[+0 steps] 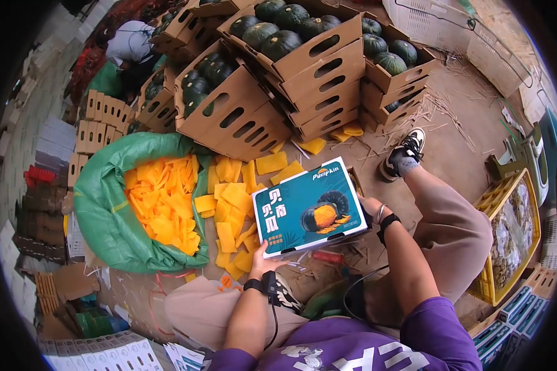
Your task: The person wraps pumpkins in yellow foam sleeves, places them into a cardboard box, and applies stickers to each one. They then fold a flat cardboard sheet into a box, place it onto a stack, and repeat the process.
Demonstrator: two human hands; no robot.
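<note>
A teal and white printed pumpkin box (291,207) is held tilted above my lap, its lid side facing up. My left hand (264,263) grips the near left corner, with the thumb along the edge and other fingers partly under it. At the right end, my right hand (371,208) holds the box's side; its fingertips are partly hidden. Yellow foam-like sheets (232,210) lie loose on the floor left of the box. Beside them a green sack (99,210) stands open, filled with more yellow pieces (167,204).
Stacked cardboard crates (328,80) of dark green pumpkins (281,44) stand ahead. A yellow crate (498,247) holding bagged items is on the right. Flattened printed boxes (99,355) lie at lower left. Another person (130,46) is at the upper left. Thin sticks litter the floor.
</note>
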